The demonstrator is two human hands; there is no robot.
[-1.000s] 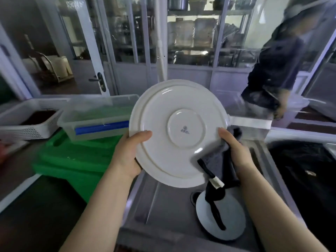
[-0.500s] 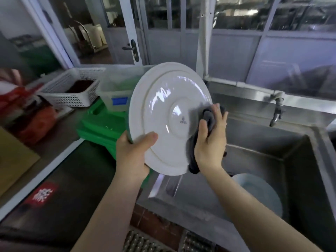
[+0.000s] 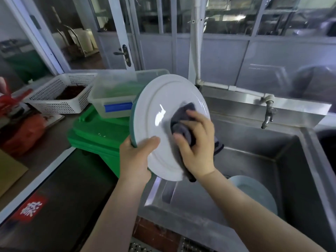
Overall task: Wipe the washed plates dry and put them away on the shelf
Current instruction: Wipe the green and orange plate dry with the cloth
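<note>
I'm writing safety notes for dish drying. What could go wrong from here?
The left hand grips the plate only at its lower rim while the right hand presses the cloth; it might slip. It is held over the sink, so it could hit the plate lying there.

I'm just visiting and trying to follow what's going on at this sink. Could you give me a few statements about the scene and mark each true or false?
1. The left hand holds the white plate by its lower rim. True.
2. The right hand presses a yellow sponge on the plate. False: it is a dark grey cloth.
3. Another plate lies in the steel sink. True.
4. Water runs from the tap. False: no stream shows.
5. The held plate lies flat on the counter. False: it is held tilted above the sink's edge.
</note>
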